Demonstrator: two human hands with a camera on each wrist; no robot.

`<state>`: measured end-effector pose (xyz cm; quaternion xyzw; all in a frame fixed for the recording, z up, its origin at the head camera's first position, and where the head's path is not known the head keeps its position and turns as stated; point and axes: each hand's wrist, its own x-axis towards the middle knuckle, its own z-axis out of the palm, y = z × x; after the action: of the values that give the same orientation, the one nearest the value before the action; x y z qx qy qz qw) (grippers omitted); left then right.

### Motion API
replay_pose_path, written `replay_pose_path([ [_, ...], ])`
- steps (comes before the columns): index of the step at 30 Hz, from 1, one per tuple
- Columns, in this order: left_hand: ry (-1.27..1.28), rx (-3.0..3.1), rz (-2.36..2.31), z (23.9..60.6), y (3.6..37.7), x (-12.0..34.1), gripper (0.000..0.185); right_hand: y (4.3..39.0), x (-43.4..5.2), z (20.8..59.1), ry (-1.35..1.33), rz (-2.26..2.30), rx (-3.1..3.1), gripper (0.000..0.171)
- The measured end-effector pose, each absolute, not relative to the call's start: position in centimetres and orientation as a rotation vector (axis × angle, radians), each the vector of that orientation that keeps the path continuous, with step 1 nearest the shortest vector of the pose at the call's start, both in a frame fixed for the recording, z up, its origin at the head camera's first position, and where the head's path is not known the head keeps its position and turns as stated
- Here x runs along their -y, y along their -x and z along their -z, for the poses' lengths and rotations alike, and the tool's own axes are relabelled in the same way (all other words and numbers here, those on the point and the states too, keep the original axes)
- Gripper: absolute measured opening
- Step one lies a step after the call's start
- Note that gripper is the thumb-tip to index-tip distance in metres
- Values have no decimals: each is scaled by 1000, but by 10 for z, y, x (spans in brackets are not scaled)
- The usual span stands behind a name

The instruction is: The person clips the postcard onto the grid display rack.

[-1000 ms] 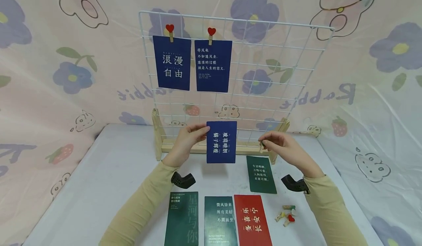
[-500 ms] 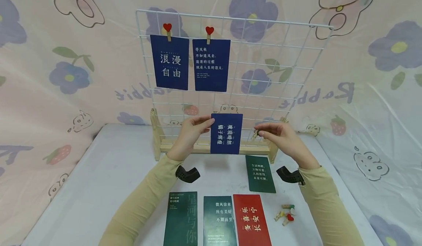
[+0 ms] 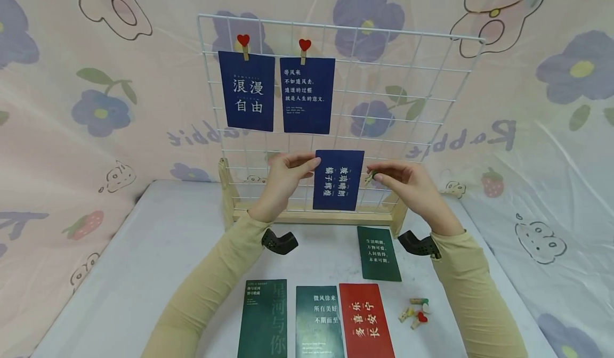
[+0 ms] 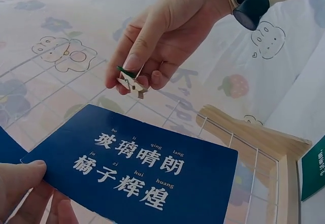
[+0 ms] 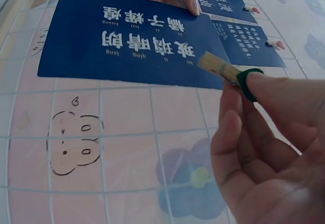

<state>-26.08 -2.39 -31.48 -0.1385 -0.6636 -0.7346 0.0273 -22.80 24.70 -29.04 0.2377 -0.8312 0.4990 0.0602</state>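
Navy blue card (image 3: pixel 338 180) with white characters is pinched at its left edge by my left hand (image 3: pixel 284 181), held up against the white wire grid (image 3: pixel 408 102) below and to the right of the two blue cards (image 3: pixel 277 94) already hanging from red heart pegs. My right hand (image 3: pixel 408 185) has a small wooden clip (image 5: pixel 227 71) with a green top squeezed between thumb and fingertips, just beside the card's right edge and not yet touching it. If I were coaching this bit, I'd say level the card's top edge on a horizontal wire before the clip bites, and catch both paper and wire in one go (otherwise it'll hang crooked next to its neighbours). The grid sits in a wooden base (image 3: pixel 312 217) on a white table (image 3: pixel 144 273). Lying flat in front are three green cards (image 3: pixel 379 253) and a red card (image 3: pixel 365 319), with a few spare clips (image 3: pixel 415 313) off to the right. Behind it all hangs a pink plastic sheet (image 3: pixel 527 107) printed with purple flowers, rabbits and strawberries.
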Motion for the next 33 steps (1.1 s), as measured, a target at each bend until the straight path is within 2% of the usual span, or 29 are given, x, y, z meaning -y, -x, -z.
replay_pose_path([
  [5,414,2062,2243,305,262,20,27,228,-243,285,-706,-1536,2432,35],
  [13,441,2003,2259,290,269,14,26,231,-241,275,-722,-1560,2348,26],
  [33,531,1850,2257,252,285,-2,23,243,-241,243,-692,-1621,2231,25],
])
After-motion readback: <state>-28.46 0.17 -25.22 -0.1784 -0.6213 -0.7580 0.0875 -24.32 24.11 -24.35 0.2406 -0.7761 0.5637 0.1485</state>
